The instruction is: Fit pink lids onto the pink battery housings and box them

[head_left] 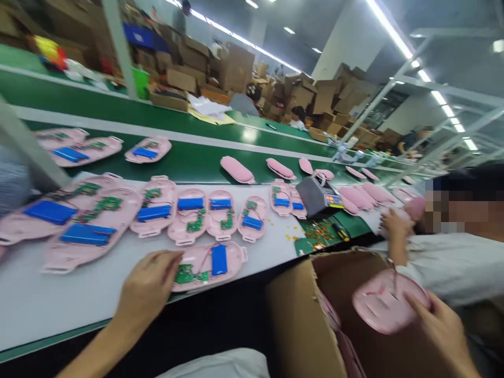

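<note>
My left hand (pixel 151 283) is closed at the left end of a pink plastic shell (pixel 236 257) lying near the table's front edge. Inside that shell sit a blue battery pack (pixel 219 260) and a green circuit board (pixel 184 273), joined by thin wires. Over an open cardboard box (pixel 295 315), my right hand (pixel 444 323) grips another pink shell half (pixel 388 304) by its right edge, thumb on its inner side. A thin wire shows on that half. My left fingertips are partly hidden behind the fingers.
Similar pink shells with batteries (pixel 153 212) line the white table surface (pixel 157 325). Closed pink shells (pixel 237 169) rest on the green conveyor (pixel 197 163). A grey box-shaped device (pixel 313 197) stands by small loose parts (pixel 321 231). A co-worker's hand (pixel 396 226) is at right.
</note>
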A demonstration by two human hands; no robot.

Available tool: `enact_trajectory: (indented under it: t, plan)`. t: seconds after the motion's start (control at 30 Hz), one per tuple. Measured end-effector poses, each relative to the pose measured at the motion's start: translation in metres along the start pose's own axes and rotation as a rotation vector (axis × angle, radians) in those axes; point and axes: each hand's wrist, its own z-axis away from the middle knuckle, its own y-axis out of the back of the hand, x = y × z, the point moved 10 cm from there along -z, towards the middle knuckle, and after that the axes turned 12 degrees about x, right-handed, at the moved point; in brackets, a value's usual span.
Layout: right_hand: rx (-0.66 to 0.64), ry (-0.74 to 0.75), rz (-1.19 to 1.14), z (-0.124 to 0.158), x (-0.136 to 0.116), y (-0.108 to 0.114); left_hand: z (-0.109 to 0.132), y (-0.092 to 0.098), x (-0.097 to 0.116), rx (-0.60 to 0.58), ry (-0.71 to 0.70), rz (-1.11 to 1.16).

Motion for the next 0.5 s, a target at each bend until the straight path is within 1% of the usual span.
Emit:
enact_trajectory:
  t: [0.03,0.07,0.1,0.17,0.2,0.27,0.3,0.37,0.43,0.5]
  plan:
    - [-0.047,-0.028,-0.085,0.020,-0.008,0.002,-0.002,0.000,-0.006,0.024,0.067,0.021]
    - [-0.112,-0.053,-0.216,0.036,-0.024,-0.005,-0.004,0.000,-0.014,0.040,0.143,0.046]
    - [-0.199,-0.071,-0.376,0.048,-0.049,-0.020,-0.005,0.000,-0.022,0.044,0.226,0.081]
    - [-0.381,-0.073,-0.658,0.067,-0.114,-0.063,-0.004,0.000,-0.033,0.021,0.383,0.203]
    - [-0.470,-0.060,-0.746,0.076,-0.150,-0.087,-0.003,0.001,-0.036,0.008,0.443,0.281]
    - [-0.635,-0.016,-0.850,0.097,-0.218,-0.130,-0.001,0.005,-0.038,0.001,0.523,0.406]
    - [-0.715,0.036,-0.869,0.109,-0.249,-0.148,-0.001,0.008,-0.038,0.000,0.536,0.448]
    - [-0.866,0.203,-0.860,0.136,-0.302,-0.172,-0.002,0.014,-0.035,-0.010,0.510,0.476]
    - [-0.987,0.365,-0.838,0.159,-0.338,-0.184,-0.005,0.019,-0.030,-0.028,0.459,0.470]
    - [-1.059,0.476,-0.809,0.174,-0.363,-0.191,-0.006,0.021,-0.027,-0.067,0.455,0.521]
